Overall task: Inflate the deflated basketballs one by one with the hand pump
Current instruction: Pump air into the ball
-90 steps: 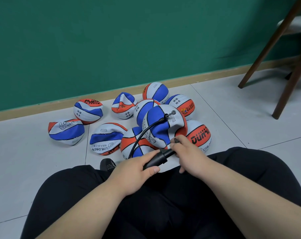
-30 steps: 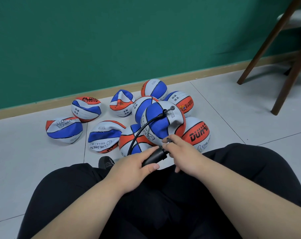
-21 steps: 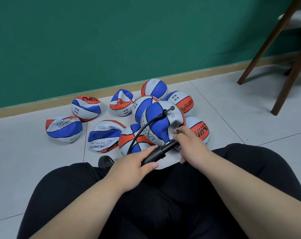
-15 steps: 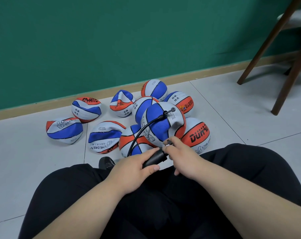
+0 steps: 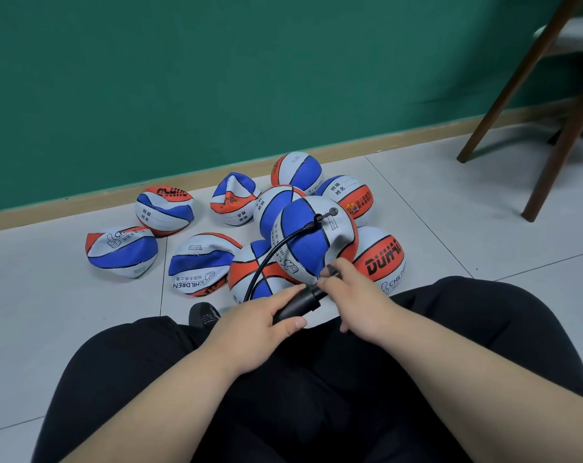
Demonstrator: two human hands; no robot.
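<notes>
I sit on the floor with a black hand pump (image 5: 298,305) over my lap. My left hand (image 5: 256,332) grips the pump barrel. My right hand (image 5: 353,302) grips the pump handle, close against the barrel end. A black hose (image 5: 276,252) curves from the pump up to a needle stuck in the valve of a partly filled blue, white and orange basketball (image 5: 312,242). This ball rests on top of other balls just beyond my hands.
Several deflated basketballs (image 5: 121,250) lie on the grey tiled floor (image 5: 49,312) between my knees and the green wall (image 5: 216,78). Brown chair legs (image 5: 557,135) stand at the right. My black-clad legs (image 5: 317,396) fill the foreground.
My right hand has slid the pump handle out and back in several times; now it sits slightly out from the barrel. The left hand has stayed put on the barrel.
</notes>
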